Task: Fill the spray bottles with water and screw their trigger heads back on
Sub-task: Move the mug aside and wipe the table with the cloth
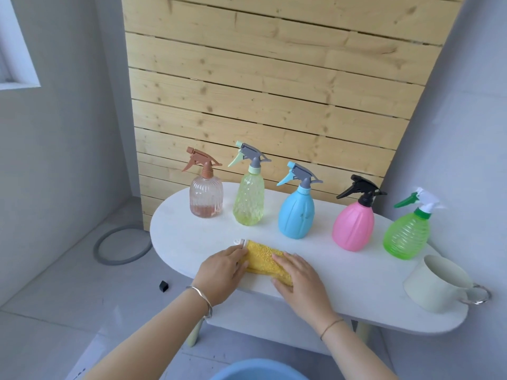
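Several spray bottles stand in a row on the white oval table [192, 237], all with trigger heads on: a clear pinkish bottle [206, 197] with some liquid at its bottom, a yellow-green one [249, 202], a blue one [296, 212], a pink one [353, 229] with a black head, and a green one [406, 235]. My left hand [219, 272] and my right hand [300, 275] both rest on a folded yellow cloth [264, 259] near the table's front edge, fingers pressing it flat.
A pale cup [436, 283] with a metal ring handle stands at the table's right front. A blue basin rim [258, 371] shows at the bottom. A grey hose ring [120, 245] and a small black cap [163, 286] lie on the floor. Wooden slats stand behind the table.
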The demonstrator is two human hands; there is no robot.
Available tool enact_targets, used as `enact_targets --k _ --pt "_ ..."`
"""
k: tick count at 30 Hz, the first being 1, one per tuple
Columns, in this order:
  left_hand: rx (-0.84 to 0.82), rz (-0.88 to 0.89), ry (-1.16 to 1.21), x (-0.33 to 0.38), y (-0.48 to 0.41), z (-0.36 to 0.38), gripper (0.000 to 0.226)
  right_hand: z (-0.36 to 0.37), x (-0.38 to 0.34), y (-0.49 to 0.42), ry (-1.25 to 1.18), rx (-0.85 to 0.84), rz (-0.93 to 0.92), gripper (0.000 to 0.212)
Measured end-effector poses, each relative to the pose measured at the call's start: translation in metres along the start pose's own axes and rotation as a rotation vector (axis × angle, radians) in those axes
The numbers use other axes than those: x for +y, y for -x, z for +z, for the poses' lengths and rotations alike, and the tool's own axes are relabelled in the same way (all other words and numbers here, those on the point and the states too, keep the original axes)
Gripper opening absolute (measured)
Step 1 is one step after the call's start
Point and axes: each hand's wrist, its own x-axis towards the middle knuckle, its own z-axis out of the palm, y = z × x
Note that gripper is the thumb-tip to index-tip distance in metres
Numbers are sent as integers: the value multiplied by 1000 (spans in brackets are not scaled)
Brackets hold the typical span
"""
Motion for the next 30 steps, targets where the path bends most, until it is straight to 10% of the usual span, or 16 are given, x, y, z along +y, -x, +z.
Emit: enact_targets --k 6,9,17,30 --pt "59 -57 436 36 -53 -18 39 -11 -15 -34 121 -116 -211 48" --pt "-37 -166 657 61 -98 -17 66 -13 6 -30 120 -69 -186 58" --pt "-49 -204 618 77 -172 26 110 -28 63 -7 293 283 -1 30" --pt "189 -112 534 80 -148 -7 91 -12 73 -11 84 263 162 38"
